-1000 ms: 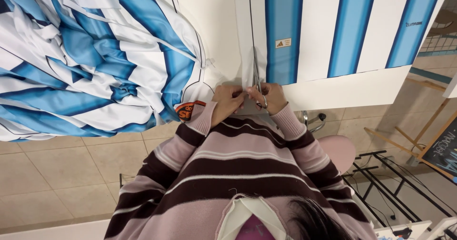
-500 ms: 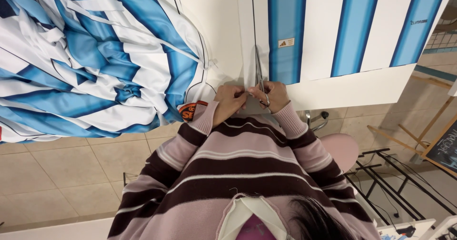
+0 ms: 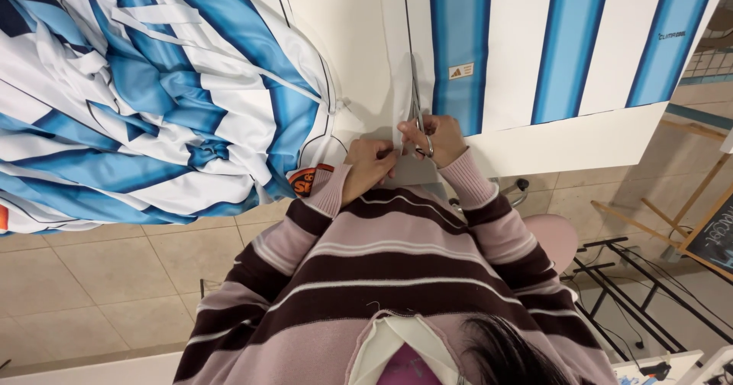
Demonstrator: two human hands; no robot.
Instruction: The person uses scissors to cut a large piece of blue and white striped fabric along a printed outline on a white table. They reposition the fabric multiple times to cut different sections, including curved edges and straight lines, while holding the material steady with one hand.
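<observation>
— Heap of fabric [image 3: 130, 102] piled left on the tabletop [image 3: 351, 41], spilling over the edge.
— Flat sheet [image 3: 565, 49] right; scissors [image 3: 418, 121] between, both hands [image 3: 405, 152] just below.

Bright, even indoor light — sharp focus, wide-angle bending at edges.

Scissors [image 3: 418, 125] blades partly hidden in the right hand [image 3: 435, 137]; striped fabric heap [image 3: 137, 102] cut off at the left edge.
</observation>
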